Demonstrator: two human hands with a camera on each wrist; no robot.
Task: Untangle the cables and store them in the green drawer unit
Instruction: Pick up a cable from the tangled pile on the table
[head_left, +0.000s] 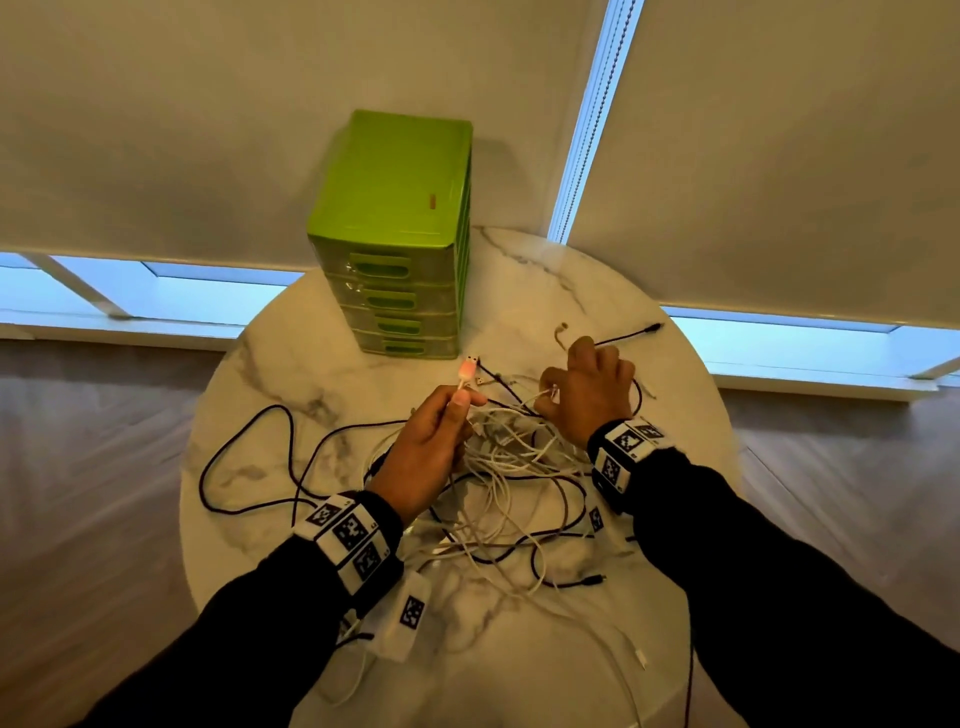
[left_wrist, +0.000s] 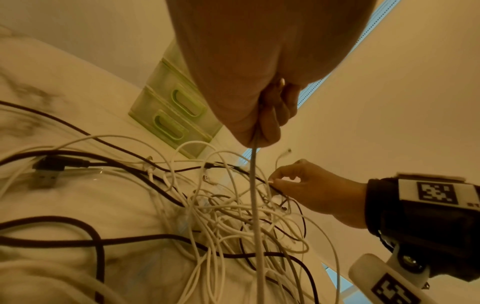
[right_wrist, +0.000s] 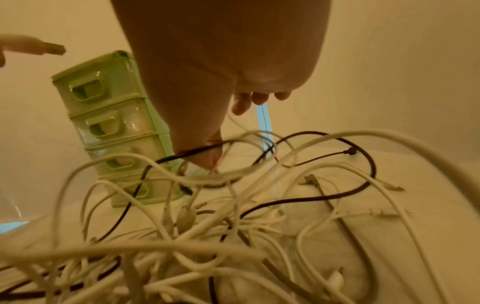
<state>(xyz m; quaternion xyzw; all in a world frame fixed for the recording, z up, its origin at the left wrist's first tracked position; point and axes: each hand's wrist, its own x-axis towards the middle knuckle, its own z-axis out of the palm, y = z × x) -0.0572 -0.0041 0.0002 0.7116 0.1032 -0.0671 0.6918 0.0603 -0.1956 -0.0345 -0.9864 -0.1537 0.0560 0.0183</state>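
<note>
A tangle of white and dark cables (head_left: 498, 483) lies on the round marble table (head_left: 270, 374). My left hand (head_left: 441, 426) pinches a white cable just behind its USB plug (head_left: 466, 370) and lifts it above the heap; the taut cable (left_wrist: 255, 205) runs down from the fist. My right hand (head_left: 587, 387) reaches into the tangle's right side, thumb and forefinger pinching a strand (left_wrist: 271, 182). A dark cable (right_wrist: 197, 151) crosses under its thumb. The green drawer unit (head_left: 395, 234) stands behind the hands, all drawers closed.
A dark cable loop (head_left: 249, 457) spreads over the table's left part, and another dark end (head_left: 649, 328) lies at the far right. White cable ends (head_left: 641, 660) trail toward the near edge. Window blinds with a bead chain (head_left: 592, 119) hang behind the table.
</note>
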